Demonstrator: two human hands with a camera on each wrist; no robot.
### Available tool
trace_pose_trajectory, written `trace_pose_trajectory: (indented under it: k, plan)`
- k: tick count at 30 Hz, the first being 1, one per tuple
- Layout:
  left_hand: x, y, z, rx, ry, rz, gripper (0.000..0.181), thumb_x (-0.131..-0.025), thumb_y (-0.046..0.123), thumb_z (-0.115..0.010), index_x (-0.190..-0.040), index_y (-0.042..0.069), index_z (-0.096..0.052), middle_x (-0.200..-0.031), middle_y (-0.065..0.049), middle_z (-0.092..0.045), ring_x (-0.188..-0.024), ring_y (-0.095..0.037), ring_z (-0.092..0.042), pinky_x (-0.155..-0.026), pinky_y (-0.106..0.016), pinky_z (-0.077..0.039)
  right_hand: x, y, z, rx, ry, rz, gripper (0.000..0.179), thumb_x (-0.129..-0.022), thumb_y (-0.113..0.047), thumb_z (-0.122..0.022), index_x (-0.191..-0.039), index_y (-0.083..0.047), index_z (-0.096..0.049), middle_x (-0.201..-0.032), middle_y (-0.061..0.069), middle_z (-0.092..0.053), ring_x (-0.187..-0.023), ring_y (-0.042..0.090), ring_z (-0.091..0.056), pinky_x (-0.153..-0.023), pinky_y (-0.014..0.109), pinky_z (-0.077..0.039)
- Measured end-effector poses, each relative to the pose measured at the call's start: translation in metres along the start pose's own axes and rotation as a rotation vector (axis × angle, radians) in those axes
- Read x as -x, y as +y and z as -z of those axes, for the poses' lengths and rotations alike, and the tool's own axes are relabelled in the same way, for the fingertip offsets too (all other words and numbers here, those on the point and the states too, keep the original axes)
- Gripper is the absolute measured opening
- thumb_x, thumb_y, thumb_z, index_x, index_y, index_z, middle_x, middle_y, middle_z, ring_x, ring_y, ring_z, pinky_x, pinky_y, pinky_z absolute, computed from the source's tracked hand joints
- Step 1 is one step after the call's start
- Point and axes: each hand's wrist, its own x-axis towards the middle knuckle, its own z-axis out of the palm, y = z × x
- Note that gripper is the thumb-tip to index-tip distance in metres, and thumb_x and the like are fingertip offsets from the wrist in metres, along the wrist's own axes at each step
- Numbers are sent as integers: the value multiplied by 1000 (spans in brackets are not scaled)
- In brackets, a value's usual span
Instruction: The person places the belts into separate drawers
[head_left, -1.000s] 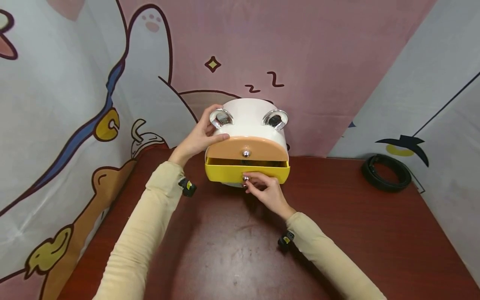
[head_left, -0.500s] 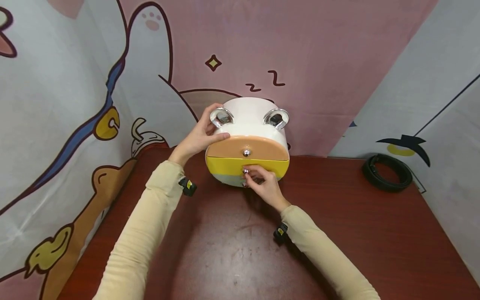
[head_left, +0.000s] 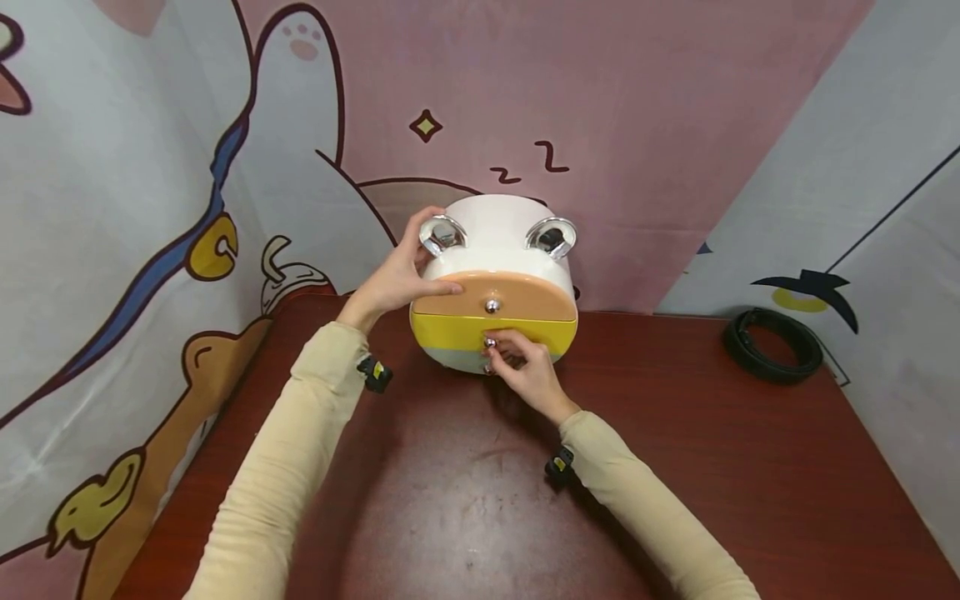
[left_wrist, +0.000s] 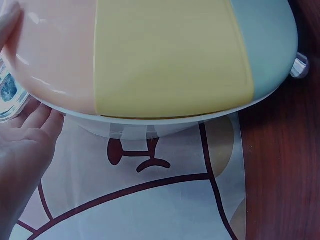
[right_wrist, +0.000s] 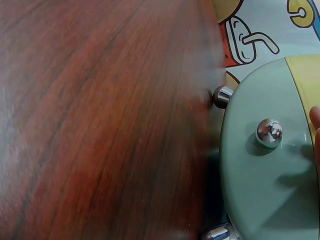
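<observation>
A small drawer cabinet (head_left: 498, 221) with a white body and two silver ring-shaped ears stands at the back of the table. Its front stacks an orange drawer (head_left: 528, 293), a yellow drawer (head_left: 450, 331) and a pale green drawer (right_wrist: 257, 185), all flush with the body. My left hand (head_left: 395, 279) grips the cabinet's upper left side, thumb on the orange front and fingers behind by the ear. My right hand (head_left: 536, 375) pinches the yellow drawer's silver knob (head_left: 491, 342). Below it, the green drawer's round knob (right_wrist: 269, 132) shows in the right wrist view.
A coiled black belt (head_left: 772, 346) lies at the table's back right. The dark red wooden table (head_left: 450, 500) stretches out in front of the cabinet. Cartoon-printed cloth (head_left: 600, 100) hangs close behind and at both sides.
The yellow drawer, partly pulled out a second ago, has slid back in with my right hand at its knob. My left thumb has shifted slightly down the orange front.
</observation>
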Motion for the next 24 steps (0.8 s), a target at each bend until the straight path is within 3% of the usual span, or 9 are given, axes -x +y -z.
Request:
trace_pose_trajectory:
  k: [6, 11, 18, 24]
  plan:
    - [6, 19, -4, -27, 6, -12, 95, -76, -10, -76, -145, 7, -14, -139, -21, -35, -127, -33, -45, -98, -45, -39, -1, -2, 0, -11, -21, -21, 28, -81, 23, -61, -108, 16, -59, -83, 30, -66, -62, 43, -64, -56, 40, -54]
    - [6, 20, -5, -23, 3, -17, 94, -77, -9, -76, -145, 8, -14, -140, -23, -34, -126, -34, -45, -97, -45, -39, -5, -2, 5, -42, -64, -65, 27, -81, 23, -60, -108, 17, -59, -85, 30, -66, -66, 45, -64, -59, 42, -54]
    - [7, 19, -5, -5, 11, 3, 94, -77, -9, -75, -146, 11, -16, -141, -21, -35, -127, -32, -45, -98, -46, -39, -10, -2, 11, -176, -115, -249, 22, -86, 18, -59, -109, 16, -59, -90, 34, -65, -68, 51, -62, -60, 57, -50]
    - [9, 21, -6, -4, 19, 6, 94, -77, -10, -75, -147, 9, -15, -141, -20, -35, -127, -32, -45, -98, -47, -39, -11, -5, 13, -192, -136, -284, 22, -88, 16, -58, -110, 16, -58, -91, 35, -64, -69, 53, -60, -62, 58, -50]
